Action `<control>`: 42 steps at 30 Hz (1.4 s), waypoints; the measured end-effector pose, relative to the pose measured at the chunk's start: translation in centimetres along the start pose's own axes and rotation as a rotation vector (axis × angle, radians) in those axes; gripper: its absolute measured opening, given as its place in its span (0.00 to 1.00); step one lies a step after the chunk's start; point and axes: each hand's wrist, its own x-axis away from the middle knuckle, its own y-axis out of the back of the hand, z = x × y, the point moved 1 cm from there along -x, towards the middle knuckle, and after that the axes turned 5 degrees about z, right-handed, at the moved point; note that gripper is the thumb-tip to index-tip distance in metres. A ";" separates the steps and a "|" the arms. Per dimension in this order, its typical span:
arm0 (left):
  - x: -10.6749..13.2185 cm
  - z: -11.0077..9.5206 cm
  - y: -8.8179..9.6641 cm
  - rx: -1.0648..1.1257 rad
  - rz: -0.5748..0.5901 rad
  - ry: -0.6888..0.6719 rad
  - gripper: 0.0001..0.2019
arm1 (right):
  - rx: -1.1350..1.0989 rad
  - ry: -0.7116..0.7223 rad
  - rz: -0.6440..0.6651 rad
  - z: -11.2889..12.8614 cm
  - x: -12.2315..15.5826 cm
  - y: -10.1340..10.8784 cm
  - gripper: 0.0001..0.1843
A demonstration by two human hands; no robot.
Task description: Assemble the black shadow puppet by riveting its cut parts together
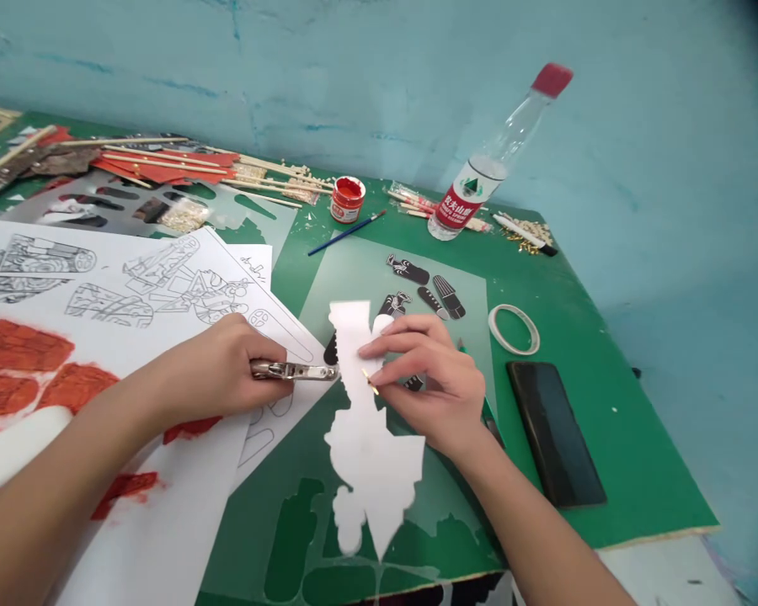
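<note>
My left hand [224,370] is closed around a metal hole punch [300,371], whose jaw end reaches the left edge of a white paper cutout [376,454] with an irregular, figure-like outline. Fingers of my right hand [433,379] pinch a small gold paper fastener [369,381] against the upper part of the cutout. Its blank white side faces me. Under and behind it, black printed shapes [448,296] lie on a translucent sheet [473,273], partly hidden by my right hand.
A black phone [556,433] and tape roll [514,329] lie at right. Farther back are a water bottle [471,189], red paint jar [347,199], paintbrush [347,233], marker [524,234] and wooden sticks [164,162]. Drawn sheets [120,261] and red-painted pieces [22,345] cover the left.
</note>
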 end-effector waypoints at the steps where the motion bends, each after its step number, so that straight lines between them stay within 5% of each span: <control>1: -0.1 -0.2 0.1 -0.005 0.011 0.029 0.13 | 0.008 0.006 0.006 0.1 0.0 0.1 0.10; 11: -0.2 -2.3 0.2 0.241 0.229 0.231 0.14 | 0.004 0.032 0.074 0.0 0.2 0.1 0.09; 24: -0.1 -1.3 -0.8 0.143 0.108 0.040 0.16 | 0.051 0.089 0.143 0.1 0.3 0.3 0.10; 42: -0.1 -1.2 -1.6 -0.015 0.058 -0.049 0.17 | 0.058 0.088 0.144 -0.3 0.5 0.2 0.08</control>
